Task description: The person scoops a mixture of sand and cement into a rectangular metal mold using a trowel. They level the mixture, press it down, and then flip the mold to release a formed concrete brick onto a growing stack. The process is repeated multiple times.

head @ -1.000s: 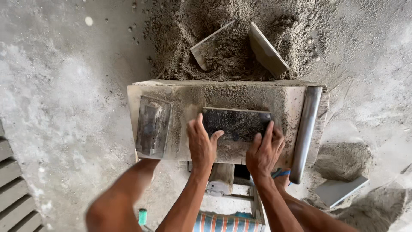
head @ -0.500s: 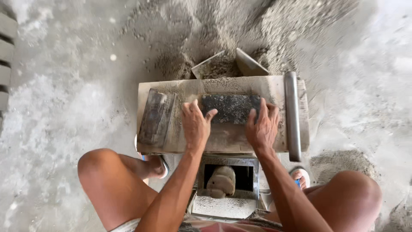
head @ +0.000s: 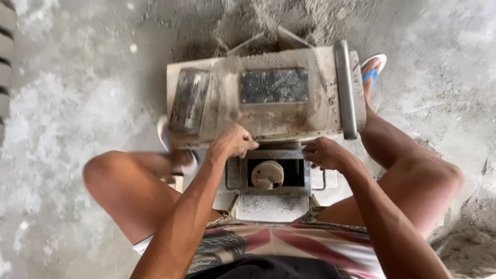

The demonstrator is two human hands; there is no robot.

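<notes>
I stand astride a dusty metal block-press [head: 268,103] on a concrete floor. Its flat top plate carries a dark rectangular mould filled with damp mix [head: 274,86], a metal block at its left end [head: 190,101] and a grey pipe handle along its right side [head: 345,88]. My left hand [head: 233,142] is curled at the plate's near edge, fingers bent onto it. My right hand [head: 323,153] is curled at the same edge, just right of a small metal frame [head: 269,173] with a round pale part inside. Whether either hand grips the edge is unclear.
A heap of grey sandy mix [head: 279,20] lies beyond the press, with two flat metal plates [head: 289,39] stuck in it. My feet in blue-strapped sandals [head: 373,70] flank the machine. Stacked grey blocks [head: 6,46] sit at the far left. More loose mix lies at lower right [head: 465,248].
Both hands have left the dark mould and drawn back to the plate's near edge. The camera has risen and my legs now show on both sides.
</notes>
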